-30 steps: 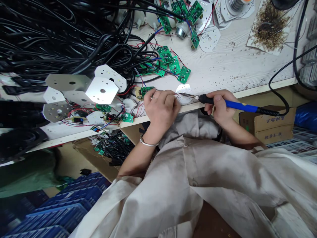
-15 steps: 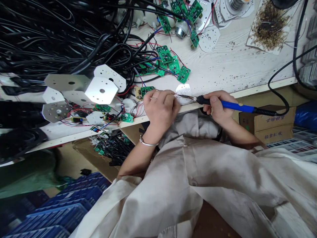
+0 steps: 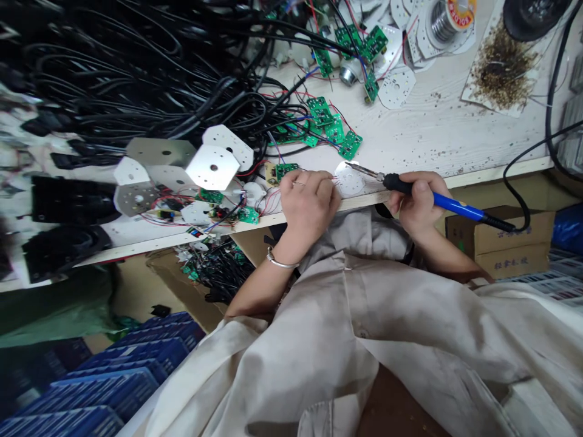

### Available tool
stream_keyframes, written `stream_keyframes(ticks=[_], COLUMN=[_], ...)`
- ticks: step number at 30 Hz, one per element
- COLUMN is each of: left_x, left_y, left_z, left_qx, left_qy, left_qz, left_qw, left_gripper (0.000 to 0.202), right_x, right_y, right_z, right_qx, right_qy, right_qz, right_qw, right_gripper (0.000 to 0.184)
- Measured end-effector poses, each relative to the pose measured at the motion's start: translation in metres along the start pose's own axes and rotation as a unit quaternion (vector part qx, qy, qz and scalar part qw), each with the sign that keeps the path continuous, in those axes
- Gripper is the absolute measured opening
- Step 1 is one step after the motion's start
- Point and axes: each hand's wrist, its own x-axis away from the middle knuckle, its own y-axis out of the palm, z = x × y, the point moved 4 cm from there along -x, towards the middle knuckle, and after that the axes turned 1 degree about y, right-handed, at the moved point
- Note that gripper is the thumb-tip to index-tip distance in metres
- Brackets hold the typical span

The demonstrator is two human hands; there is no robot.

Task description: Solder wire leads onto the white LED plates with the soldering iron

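Observation:
My right hand [image 3: 419,203] is wrapped round a blue and black soldering iron [image 3: 458,206]. Its metal tip points left, over a white LED plate [image 3: 350,181] near the bench's front edge. Just left of that plate, my left hand [image 3: 310,197] has its fingers curled down, and thin red wire ends show beside them. Whatever lies under those fingers is hidden; they seem to pinch the wires. A green circuit board [image 3: 286,170] sits against the far side of the left hand.
Black cables [image 3: 173,79] heap over the back left. Green boards [image 3: 350,145] and white plates [image 3: 213,167] lie around them. At the back right stand a solder reel [image 3: 444,24] and a stained card [image 3: 498,67]. The iron's cord [image 3: 512,173] loops at right; blue crates [image 3: 113,376] stand lower left.
The whole view has shifted, so the bench appears farther right and slightly lower. The iron's tip has gone from beside my left fingers to over the far part of the white plate.

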Motion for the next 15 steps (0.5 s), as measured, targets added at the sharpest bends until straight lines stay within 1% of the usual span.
stream_keyframes(ticks=[2, 4, 7, 10, 12, 15], left_x=[0.001, 0.004, 0.010, 0.016, 0.017, 0.015], left_y=[-0.002, -0.006, -0.013, -0.023, -0.035, -0.067], left_z=[0.002, 0.002, -0.001, -0.005, -0.010, -0.027], left_qx=[0.002, -0.001, -0.013, -0.003, 0.057, 0.170], left_qy=[0.015, 0.022, 0.022, 0.041, 0.043, -0.001], left_qz=[-0.016, -0.023, -0.009, 0.003, 0.000, 0.014], left_qw=[1.000, 0.999, 1.000, 0.999, 0.997, 0.985], left_gripper=[0.016, 0.017, 0.016, 0.015, 0.014, 0.015], right_x=[-0.001, -0.003, -0.010, -0.024, -0.035, -0.049], right_y=[0.000, -0.001, -0.007, -0.021, -0.031, -0.042], right_z=[0.000, 0.001, 0.002, -0.003, -0.009, -0.017], right_qx=[-0.019, -0.038, -0.037, -0.010, -0.001, 0.013], right_qy=[-0.017, -0.028, -0.050, -0.096, -0.134, -0.192], right_qz=[0.005, 0.013, 0.035, 0.083, 0.114, 0.130], right_qw=[1.000, 0.999, 0.997, 0.992, 0.984, 0.973], right_gripper=[0.026, 0.027, 0.032, 0.030, 0.029, 0.027])
